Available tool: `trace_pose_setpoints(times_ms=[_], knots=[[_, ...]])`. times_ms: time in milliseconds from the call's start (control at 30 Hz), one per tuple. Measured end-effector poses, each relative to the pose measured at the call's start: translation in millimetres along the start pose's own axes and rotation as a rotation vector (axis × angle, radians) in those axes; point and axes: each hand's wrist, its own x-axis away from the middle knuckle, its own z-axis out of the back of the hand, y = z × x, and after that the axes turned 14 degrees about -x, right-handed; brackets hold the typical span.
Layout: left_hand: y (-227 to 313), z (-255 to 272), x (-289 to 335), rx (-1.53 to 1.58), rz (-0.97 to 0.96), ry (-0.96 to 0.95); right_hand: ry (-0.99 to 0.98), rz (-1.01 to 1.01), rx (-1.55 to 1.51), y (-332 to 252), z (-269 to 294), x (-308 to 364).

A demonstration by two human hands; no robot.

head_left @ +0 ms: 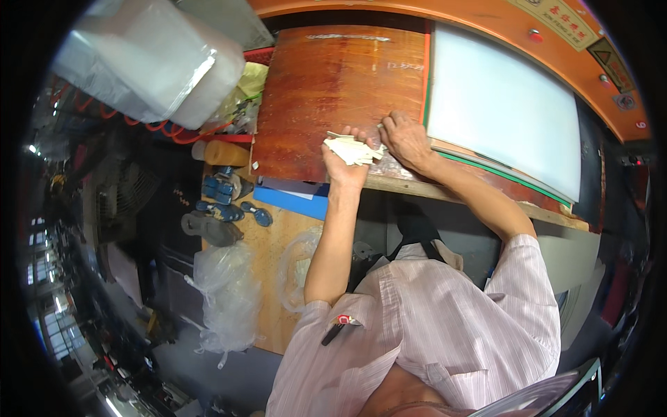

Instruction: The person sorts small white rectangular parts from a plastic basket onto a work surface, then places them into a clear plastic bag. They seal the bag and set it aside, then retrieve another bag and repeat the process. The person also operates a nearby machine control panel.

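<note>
Our left hand [343, 169] is facing palm up and gripping a loose bundle of pale strips [353, 151], with the fingers bending around it and the strips pointing in several directions. These strips are sitting over the near part of the brown board [333, 83], just to the left of our right hand [406, 141]. Our right hand is facing palm down at the board, its fingers curling inward; its fingertips are partly hiding from view, so we are unable to tell whether it is gripping anything. We are wearing a striped shirt [445, 313] with short sleeves. To the right of the brown board, a white sheet [504, 111] is lying flat. Along the far side, an orange frame [417, 11] is curving across the view. Below the board, toward the left, a blue sheet [295, 201] is showing just beside the near edge, above a light wooden table [278, 240]. At the left side of this table, a clear plastic bag [226, 295] is lying crumpled. Near the board's left edge, an amber bottle [228, 154] is lying on its side.
</note>
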Motion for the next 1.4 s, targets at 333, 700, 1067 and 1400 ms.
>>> trace_pose_setpoints(times_ms=[333,700,1067,1400], knots=[[6.2,5.7,0.9,0.005,-0.018,-0.012,0.018,0.024,0.011,-0.3,-3.7,-13.1],[-3.3,-13.4,6.5,-0.096,0.01,0.013,-0.109,-0.322,-0.424,29.5,16.3,-62.7],[-19.0,-34.9,-7.5,-0.107,0.031,-0.133,-0.019,-0.05,-0.563,-33.8,43.5,-57.3],[6.4,-12.6,-1.7,0.03,-0.035,-0.105,-0.436,0.166,0.119,31.5,72.4,-14.6]])
